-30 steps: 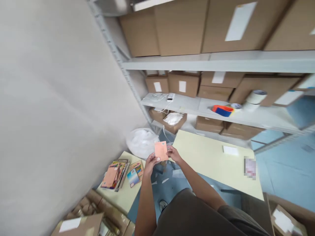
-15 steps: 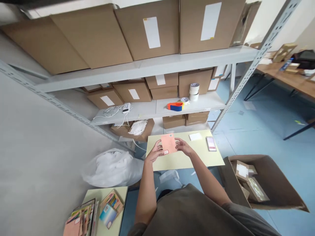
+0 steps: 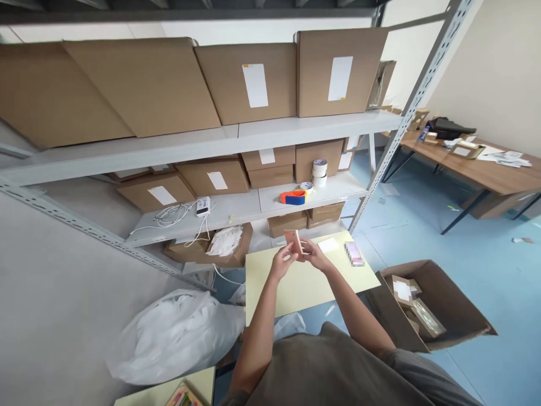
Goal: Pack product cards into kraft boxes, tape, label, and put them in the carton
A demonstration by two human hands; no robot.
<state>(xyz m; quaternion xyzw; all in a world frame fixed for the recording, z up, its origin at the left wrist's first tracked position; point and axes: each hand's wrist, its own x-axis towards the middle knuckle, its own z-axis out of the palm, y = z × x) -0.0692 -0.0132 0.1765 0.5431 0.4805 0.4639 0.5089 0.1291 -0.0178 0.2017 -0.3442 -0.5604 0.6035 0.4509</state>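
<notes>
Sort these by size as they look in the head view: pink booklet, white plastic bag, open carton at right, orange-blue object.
White plastic bag
Open carton at right
Pink booklet, orange-blue object: too alike to rank

Head-worn view, facing forward and down, from above, near the front edge of a pale-yellow rectangular tabletop point(image 3: 306, 287)

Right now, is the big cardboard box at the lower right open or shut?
Open: the cardboard box shows its inside from above, with smaller packages lying in it.
</notes>
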